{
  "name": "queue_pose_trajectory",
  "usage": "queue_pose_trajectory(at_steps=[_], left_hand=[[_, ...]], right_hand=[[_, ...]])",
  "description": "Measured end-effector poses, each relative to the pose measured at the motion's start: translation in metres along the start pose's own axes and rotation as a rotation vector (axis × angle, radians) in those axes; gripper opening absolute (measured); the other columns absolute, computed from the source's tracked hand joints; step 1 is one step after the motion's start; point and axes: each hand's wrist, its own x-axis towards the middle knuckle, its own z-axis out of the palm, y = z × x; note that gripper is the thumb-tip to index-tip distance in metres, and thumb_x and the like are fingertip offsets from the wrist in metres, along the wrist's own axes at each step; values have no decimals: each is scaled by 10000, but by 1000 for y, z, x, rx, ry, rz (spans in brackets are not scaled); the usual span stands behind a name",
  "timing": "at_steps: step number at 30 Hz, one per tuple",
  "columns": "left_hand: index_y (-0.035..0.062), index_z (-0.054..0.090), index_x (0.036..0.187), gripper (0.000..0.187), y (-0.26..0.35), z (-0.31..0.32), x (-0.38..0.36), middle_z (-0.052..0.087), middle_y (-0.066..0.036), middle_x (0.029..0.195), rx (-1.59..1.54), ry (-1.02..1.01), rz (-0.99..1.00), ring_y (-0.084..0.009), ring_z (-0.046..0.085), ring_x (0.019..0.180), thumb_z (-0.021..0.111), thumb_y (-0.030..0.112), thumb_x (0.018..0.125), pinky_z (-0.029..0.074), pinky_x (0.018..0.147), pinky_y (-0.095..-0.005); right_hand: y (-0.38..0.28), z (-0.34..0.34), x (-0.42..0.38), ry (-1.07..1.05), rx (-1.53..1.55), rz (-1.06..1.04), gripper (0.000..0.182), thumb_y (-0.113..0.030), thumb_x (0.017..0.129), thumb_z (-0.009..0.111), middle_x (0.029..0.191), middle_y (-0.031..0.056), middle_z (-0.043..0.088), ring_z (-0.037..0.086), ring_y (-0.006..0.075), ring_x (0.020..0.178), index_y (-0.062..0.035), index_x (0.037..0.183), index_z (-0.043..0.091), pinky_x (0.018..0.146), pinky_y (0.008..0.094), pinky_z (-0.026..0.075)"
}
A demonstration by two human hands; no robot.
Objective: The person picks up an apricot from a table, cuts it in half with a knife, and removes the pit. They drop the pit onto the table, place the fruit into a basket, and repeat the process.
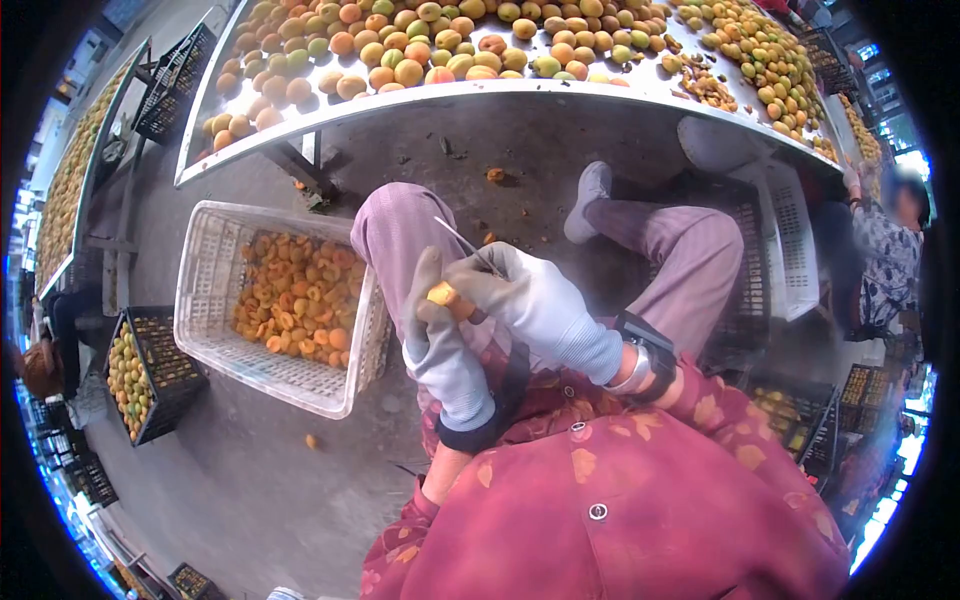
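Note:
My left hand [443,362], in a grey-and-white glove, is closed on a cut apricot [441,294] with orange flesh showing. Close against it, my gloved right hand [540,305] grips a small knife [456,236] whose thin blade points up and to the left. The knife's handle is hidden in my fingers. A browner piece of fruit [464,309] shows between the two hands. Both hands are above my lap. To their left, a white plastic crate [208,330] on the floor holds many apricot halves [300,290].
A metal-topped table [330,105] ahead carries many whole apricots [410,70] and a small heap of pits or scraps [705,85]. A black crate of apricots [165,400] stands at left. Another person [890,250] sits at right. Fruit bits lie on the floor.

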Motion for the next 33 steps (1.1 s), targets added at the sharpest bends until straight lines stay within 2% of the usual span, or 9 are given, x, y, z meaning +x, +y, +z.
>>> queue_pose_trajectory(at_steps=[3,6,8,10,13,20,23,27,33], left_hand=[[-19,550,1277,660,-7,-5,2,596,-133,1252,102,36,139,-202,603,1029,487,541,935,501,835,-299],[37,583,1261,513,-4,-11,9,672,-127,931,498,-131,348,-214,635,740,582,429,930,487,639,-349],[6,574,1236,467,-4,-11,4,648,-141,1059,504,-175,323,-194,619,858,586,367,942,492,733,-315],[-26,564,1211,420,-4,-12,-1,623,-156,1187,507,-225,294,-174,603,977,590,305,953,498,827,-280],[26,588,1162,343,-7,-11,-4,674,-141,898,555,-187,443,-262,653,740,669,217,889,515,663,-338],[-6,578,1110,201,1,8,-14,675,-87,904,347,17,30,-111,623,776,532,72,931,521,682,-281],[1,576,1061,174,-6,7,-12,660,-78,886,323,59,67,-96,601,754,508,123,958,511,661,-267],[22,593,1000,205,2,7,-11,600,-44,1003,155,110,-220,-106,559,868,474,188,996,474,759,-265],[46,553,1112,352,9,4,-5,615,-56,985,-107,1,-403,-106,557,742,423,358,1012,481,624,-230]], right_hand=[[4,0,-2,-54,170,70,379,-396,868,674,802,44,658,614,81,755,-27,945,635,668,245,487],[9,2,-2,-38,392,82,299,-318,897,664,792,3,626,578,58,730,-25,927,619,656,225,474],[18,5,1,-16,698,-39,225,-247,920,642,781,-16,602,559,42,722,-26,911,603,655,187,450],[11,2,0,-12,595,13,225,-252,920,642,777,-19,598,552,40,715,-31,903,605,647,185,442],[14,-1,3,-23,432,91,232,-264,924,633,757,-21,588,529,32,702,-40,869,610,628,189,427],[18,14,-7,166,439,-53,202,-228,922,618,741,-37,574,521,22,709,-32,874,621,633,200,437],[25,17,-9,204,412,-63,160,-178,927,610,828,-25,619,564,29,738,-21,903,629,661,209,468],[30,19,-4,229,259,-401,155,-184,928,603,827,-5,660,628,69,774,-37,942,649,682,218,500],[21,-4,6,106,652,100,210,-240,911,621,735,-21,607,593,58,690,-34,874,639,617,204,476]])
